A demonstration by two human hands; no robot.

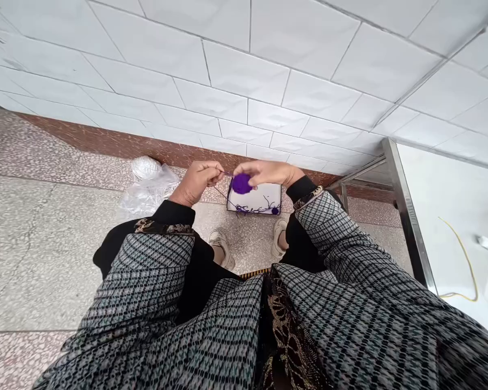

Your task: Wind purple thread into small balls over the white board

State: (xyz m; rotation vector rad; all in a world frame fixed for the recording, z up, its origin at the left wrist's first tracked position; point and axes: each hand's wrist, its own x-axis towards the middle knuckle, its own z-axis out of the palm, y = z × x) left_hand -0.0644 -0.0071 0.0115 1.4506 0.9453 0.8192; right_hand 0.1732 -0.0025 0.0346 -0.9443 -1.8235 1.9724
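The left hand (pixel 203 177) pinches the strand (pixel 227 174); the right hand (pixel 270 173) curls its fingers round the purple ball (pixel 241 184), over the box (pixel 268 194). Light, even tension should serve best, with slack kept clear of the scraps (pixel 249 209).

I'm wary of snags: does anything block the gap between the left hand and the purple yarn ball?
Nothing visible does. Only a purple strand crosses from the left hand to the purple yarn ball, held in the right hand.
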